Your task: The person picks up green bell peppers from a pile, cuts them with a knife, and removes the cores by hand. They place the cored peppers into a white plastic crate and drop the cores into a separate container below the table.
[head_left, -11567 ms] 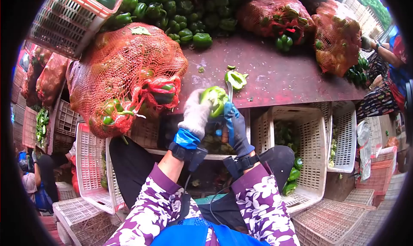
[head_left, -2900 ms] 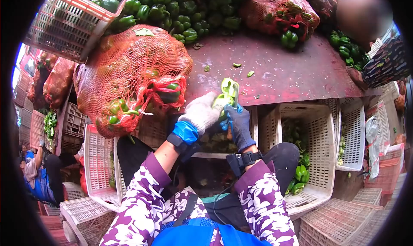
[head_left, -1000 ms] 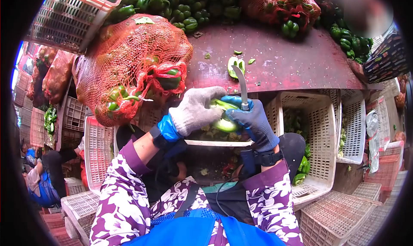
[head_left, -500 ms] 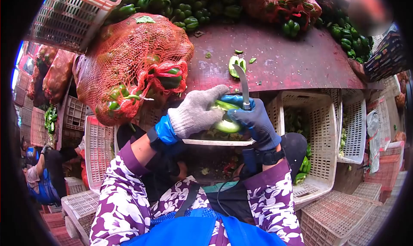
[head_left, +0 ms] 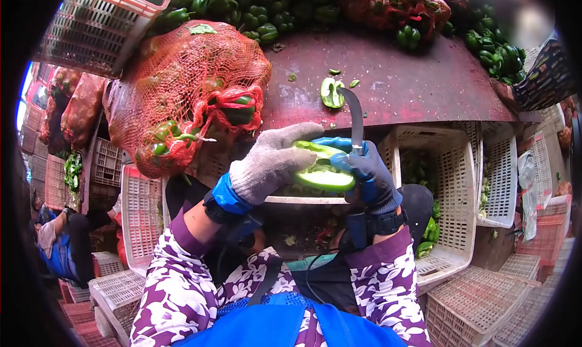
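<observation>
A cut green pepper (head_left: 327, 176), its pale inside showing, is held between both hands above a crate. My left hand (head_left: 276, 161), in a light grey glove, grips its left side. My right hand (head_left: 370, 171), in a dark blue glove, holds a knife (head_left: 355, 120) with the curved blade pointing up and away, and its fingers also touch the pepper's right side. Just beyond the blade tip, a cut pepper half (head_left: 332, 93) lies on the red table (head_left: 412, 80) among small green scraps.
A red net sack of peppers (head_left: 188, 86) bulges at the left of the table. Heaped green peppers (head_left: 260, 10) lie behind. A white crate (head_left: 439, 195) stands at my right, a pinkish crate (head_left: 140, 216) at my left. Another person (head_left: 60, 244) is at far left.
My left hand has shifted slightly left and down, and more of the pepper's pale inside shows. The knife has moved a little to the right.
</observation>
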`<state>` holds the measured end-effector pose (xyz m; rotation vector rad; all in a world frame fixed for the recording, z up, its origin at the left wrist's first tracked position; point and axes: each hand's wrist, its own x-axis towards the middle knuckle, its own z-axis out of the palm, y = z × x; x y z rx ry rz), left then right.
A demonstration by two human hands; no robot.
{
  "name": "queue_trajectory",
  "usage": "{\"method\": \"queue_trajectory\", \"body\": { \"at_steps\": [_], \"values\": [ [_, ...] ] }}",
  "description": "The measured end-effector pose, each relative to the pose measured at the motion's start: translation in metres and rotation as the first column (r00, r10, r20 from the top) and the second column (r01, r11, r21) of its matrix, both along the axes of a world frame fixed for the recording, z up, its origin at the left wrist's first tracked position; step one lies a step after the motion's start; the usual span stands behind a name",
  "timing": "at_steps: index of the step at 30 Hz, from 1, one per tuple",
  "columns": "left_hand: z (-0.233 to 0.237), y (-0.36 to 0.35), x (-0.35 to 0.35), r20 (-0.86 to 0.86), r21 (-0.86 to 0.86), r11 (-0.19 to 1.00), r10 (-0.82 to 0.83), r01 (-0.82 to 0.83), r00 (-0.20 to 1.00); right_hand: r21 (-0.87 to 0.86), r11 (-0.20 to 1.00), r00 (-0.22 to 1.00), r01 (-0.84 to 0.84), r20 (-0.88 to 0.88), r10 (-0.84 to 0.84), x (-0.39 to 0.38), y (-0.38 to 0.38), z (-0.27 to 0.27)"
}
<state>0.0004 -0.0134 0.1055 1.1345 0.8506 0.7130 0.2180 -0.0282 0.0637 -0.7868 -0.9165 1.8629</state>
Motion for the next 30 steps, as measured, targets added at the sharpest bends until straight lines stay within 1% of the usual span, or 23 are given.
{"method": "queue_trajectory", "body": {
  "at_steps": [1,2,4,5,6,7,8,10,12,14,17,18,20,22,24,25,26,27,28,29,30],
  "values": [
    [0.001,-0.002,0.002,0.041,-0.004,0.999,0.038,-0.037,0.998,0.003,1.000,1.000,-0.003,-0.022,0.003,-0.001,0.001,0.001],
    [0.001,-0.003,0.005,0.081,-0.010,0.997,0.074,-0.073,0.994,0.003,0.999,0.999,0.035,-0.021,-0.035,-0.001,0.000,0.004],
    [-0.004,-0.007,0.010,0.091,-0.004,0.987,0.163,-0.163,0.982,0.000,0.994,0.994,0.111,-0.021,-0.111,-0.008,-0.005,0.011],
    [-0.010,-0.008,0.012,0.097,-0.003,0.978,0.208,-0.208,0.973,0.008,0.990,0.989,0.144,0.024,-0.144,-0.012,-0.008,0.012],
    [-0.020,-0.006,0.012,0.149,-0.028,0.971,0.240,-0.238,0.959,0.020,0.984,0.981,0.179,0.068,-0.180,-0.016,-0.011,0.013],
    [-0.021,-0.006,0.016,0.160,-0.034,0.953,0.303,-0.301,0.940,0.033,0.976,0.970,0.214,0.111,-0.216,-0.017,-0.013,0.014],
    [-0.022,-0.006,0.021,0.171,-0.042,0.931,0.364,-0.363,0.915,-0.027,0.967,0.953,0.253,0.178,-0.244,-0.017,-0.014,0.013],
    [-0.030,-0.005,0.028,0.221,-0.050,0.884,0.464,-0.465,0.858,-0.011,0.953,0.943,0.302,0.149,-0.297,-0.017,-0.015,0.009],
    [-0.041,-0.004,0.031,0.207,-0.016,0.859,0.503,-0.511,0.839,0.027,0.931,0.921,0.364,0.138,-0.364,-0.016,-0.013,0.005],
    [-0.042,-0.003,0.036,0.205,0.008,0.827,0.549,-0.562,0.811,0.081,0.893,0.883,0.442,0.137,-0.449,-0.016,-0.014,0.001],
    [-0.052,0.003,0.042,0.241,0.069,0.807,0.557,-0.587,0.795,0.117,0.889,0.845,0.442,0.277,-0.457,-0.019,-0.020,0.003],
    [-0.056,0.005,0.041,0.224,0.032,0.807,0.569,-0.590,0.791,0.117,0.869,0.834,0.480,0.245,-0.494,-0.020,-0.020,0.004],
    [-0.066,0.009,0.048,0.102,0.211,0.733,0.641,-0.646,0.761,0.113,0.824,0.805,0.555,0.177,-0.566,-0.025,-0.020,0.006],
    [-0.073,0.013,0.053,0.017,0.366,0.641,0.720,-0.674,0.694,0.302,0.731,0.726,0.612,0.153,-0.670,-0.027,-0.018,0.001],
    [-0.080,0.018,0.047,0.008,0.317,0.666,0.710,-0.675,0.704,0.173,0.721,0.718,0.671,0.090,-0.690,-0.021,-0.024,0.009],
    [-0.083,0.020,0.043,0.003,0.294,0.679,0.703,-0.673,0.711,0.205,0.734,0.724,0.648,0.137,-0.677,-0.011,-0.023,0.008],
    [-0.088,0.020,0.040,-0.022,0.264,0.706,0.685,-0.657,0.728,0.082,0.801,0.804,0.594,-0.031,-0.593,0.001,-0.024,0.013],
    [-0.089,0.017,0.034,-0.061,0.266,0.744,0.648,-0.613,0.760,-0.026,0.862,0.840,0.506,-0.211,-0.500,0.014,-0.025,0.018],
    [-0.089,0.011,0.028,-0.097,0.264,0.779,0.608,-0.568,0.788,0.005,0.885,0.777,0.466,-0.480,-0.407,0.023,-0.025,0.013],
    [-0.087,0.006,0.024,-0.128,0.263,0.812,0.564,-0.521,0.816,0.043,0.916,0.660,0.399,-0.707,-0.254,0.031,-0.026,0.010],
    [-0.081,0.002,0.020,-0.237,0.396,0.843,0.477,-0.364,0.846,0.114,0.927,0.468,0.358,-0.881,-0.073,0.038,-0.024,0.010]
  ]
}}
